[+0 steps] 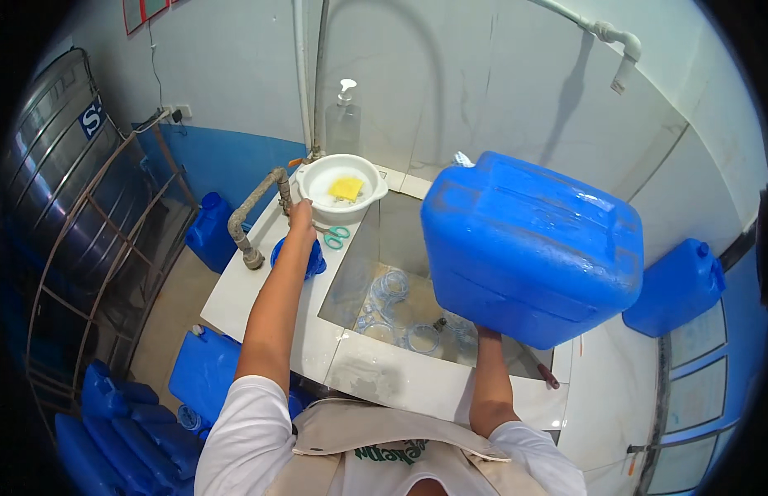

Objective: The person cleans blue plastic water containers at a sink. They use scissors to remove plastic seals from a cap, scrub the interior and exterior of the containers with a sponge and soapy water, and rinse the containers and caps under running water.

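Head camera view: You balance a blue jug [528, 252] at a tilt above the sink [409, 227], your right hand [488, 334] partly hidden beneath it, so whether that grip is clamped cannot be told. Your left hand [301, 217] is beside the white basin [382, 192] with its yellow sponge [346, 188], finger closure unclear. The step appears to be steadying the jug while reaching aside; the next move likely calls for firm right-hand support.

The jerrycan [533, 248] is blue, the basin [357, 213] white, the sponge [346, 188] yellow, the scissors' handles [335, 238] teal.
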### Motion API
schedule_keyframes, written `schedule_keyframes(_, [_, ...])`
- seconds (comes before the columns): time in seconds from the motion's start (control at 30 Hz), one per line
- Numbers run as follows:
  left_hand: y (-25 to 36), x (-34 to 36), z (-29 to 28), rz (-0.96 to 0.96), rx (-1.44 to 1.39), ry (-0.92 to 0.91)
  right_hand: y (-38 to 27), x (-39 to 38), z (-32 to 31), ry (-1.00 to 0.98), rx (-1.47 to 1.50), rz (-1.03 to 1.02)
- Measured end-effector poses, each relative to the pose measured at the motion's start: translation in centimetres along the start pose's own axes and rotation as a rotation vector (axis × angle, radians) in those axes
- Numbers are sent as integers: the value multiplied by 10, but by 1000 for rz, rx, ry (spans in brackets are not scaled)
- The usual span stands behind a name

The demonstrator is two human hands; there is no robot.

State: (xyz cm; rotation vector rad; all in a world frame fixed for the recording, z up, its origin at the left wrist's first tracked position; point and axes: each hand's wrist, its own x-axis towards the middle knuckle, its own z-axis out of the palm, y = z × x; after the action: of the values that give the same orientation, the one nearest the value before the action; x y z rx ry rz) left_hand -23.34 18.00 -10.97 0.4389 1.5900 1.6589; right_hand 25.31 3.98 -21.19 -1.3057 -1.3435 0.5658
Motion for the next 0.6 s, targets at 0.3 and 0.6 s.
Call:
schedule_keyframes(0.3, [72, 9, -22, -197, -636, -273, 9, -18, -6, -17, 356, 4])
schedule_keyframes(0.6, [62, -39, -28, 121, -123, -194, 13, -13, 2, -17, 1336, 352])
